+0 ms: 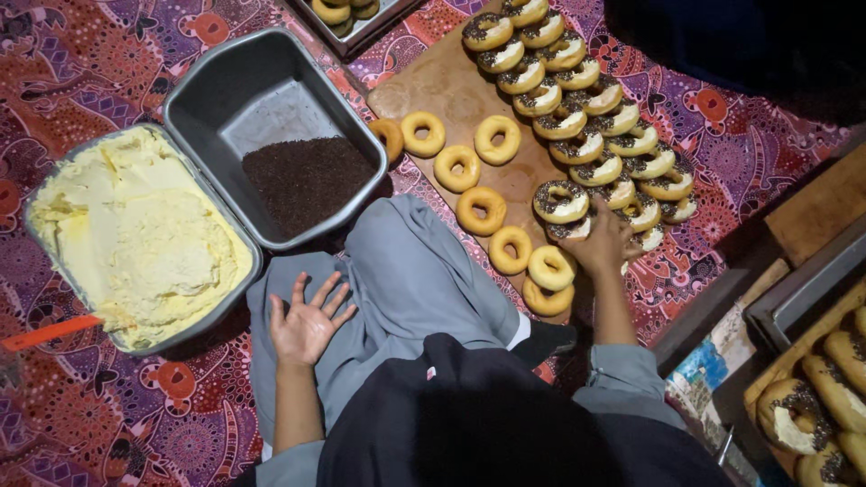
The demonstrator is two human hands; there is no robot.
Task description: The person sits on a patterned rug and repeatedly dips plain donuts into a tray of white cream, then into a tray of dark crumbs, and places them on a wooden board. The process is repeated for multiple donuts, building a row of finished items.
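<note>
While beside plain doughnuts [481, 209], right hand's [603, 243] fingers [586, 257] on topped doughnut [570, 229].

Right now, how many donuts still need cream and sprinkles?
Done: two long rows of topped donuts with cream and chocolate sprinkles fill the far side of the wooden board. In hand: the right hand rests on a topped donut at the near end of those rows, while the left hand lies open and empty on the lap. Left: about eight plain donuts wait, with cream and sprinkles in pans.
</note>
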